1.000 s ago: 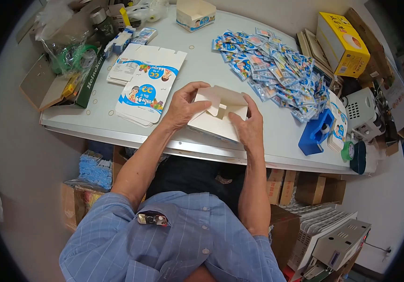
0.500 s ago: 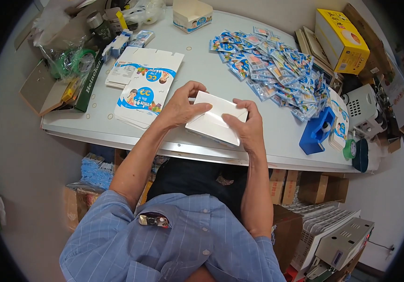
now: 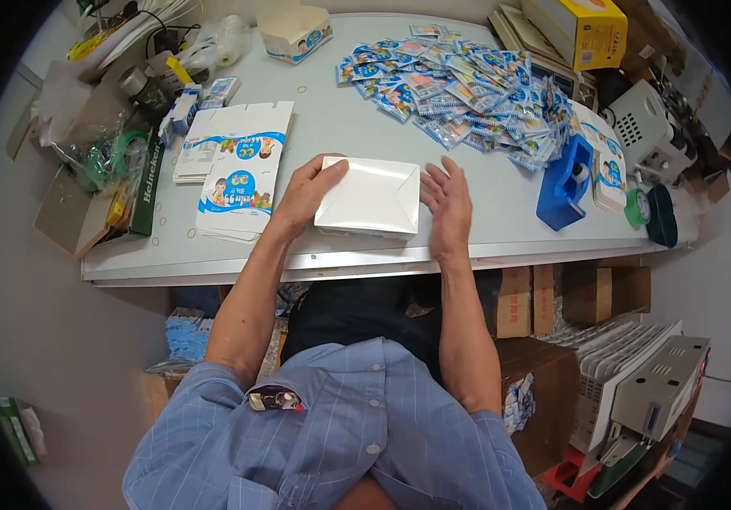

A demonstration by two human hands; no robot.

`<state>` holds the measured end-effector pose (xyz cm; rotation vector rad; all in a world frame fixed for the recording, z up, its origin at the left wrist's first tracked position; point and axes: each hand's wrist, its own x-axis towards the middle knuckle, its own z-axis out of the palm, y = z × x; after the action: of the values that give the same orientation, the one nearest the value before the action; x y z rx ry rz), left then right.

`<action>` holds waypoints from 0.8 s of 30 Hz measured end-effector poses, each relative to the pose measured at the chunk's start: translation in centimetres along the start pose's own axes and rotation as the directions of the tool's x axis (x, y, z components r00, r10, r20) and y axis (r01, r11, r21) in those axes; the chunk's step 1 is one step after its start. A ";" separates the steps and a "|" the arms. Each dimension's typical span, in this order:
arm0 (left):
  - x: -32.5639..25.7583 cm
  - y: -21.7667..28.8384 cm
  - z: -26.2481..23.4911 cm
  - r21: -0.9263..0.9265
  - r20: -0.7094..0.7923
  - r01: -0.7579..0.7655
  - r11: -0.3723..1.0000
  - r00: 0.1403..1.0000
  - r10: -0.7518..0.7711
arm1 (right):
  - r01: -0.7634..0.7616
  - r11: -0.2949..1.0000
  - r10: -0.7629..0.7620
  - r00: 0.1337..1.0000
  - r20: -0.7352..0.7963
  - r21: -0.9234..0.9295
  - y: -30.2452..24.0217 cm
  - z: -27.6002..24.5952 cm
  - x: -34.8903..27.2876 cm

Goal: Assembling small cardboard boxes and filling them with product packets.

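Left hand (image 3: 301,197) grips white folded box (image 3: 369,198); right hand (image 3: 446,202) open beside it. Step: closing flaps. Next likely needs blue tape dispenser (image 3: 565,187), right of box.

Person wears a light blue button-up shirt (image 3: 340,425) with a thin pale windowpane check; small white buttons run down the front placket. Sleeves are short or rolled, ending near the elbows, forearms bare below. Chest pocket (image 3: 273,398) on the person's left side has something dark and patterned poking out; can't tell what. Dark trousers (image 3: 357,310) below the shirt hem. Left hand (image 3: 306,197) and right hand (image 3: 446,208) bare, no gloves, no rings or watch visible.
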<state>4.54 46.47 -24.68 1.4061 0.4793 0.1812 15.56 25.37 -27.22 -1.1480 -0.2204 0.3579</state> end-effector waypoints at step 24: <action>0.7 -1.2 -2.1 0.030 0.134 -0.049 0.998 0.990 0.045 | 0.064 0.733 -0.438 0.807 -0.397 -0.678 4.4 -13.6 -27.4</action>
<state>4.06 48.42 -26.13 1.4529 0.3402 0.1167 -5.71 4.84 -36.32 -1.8256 0.0049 -0.3492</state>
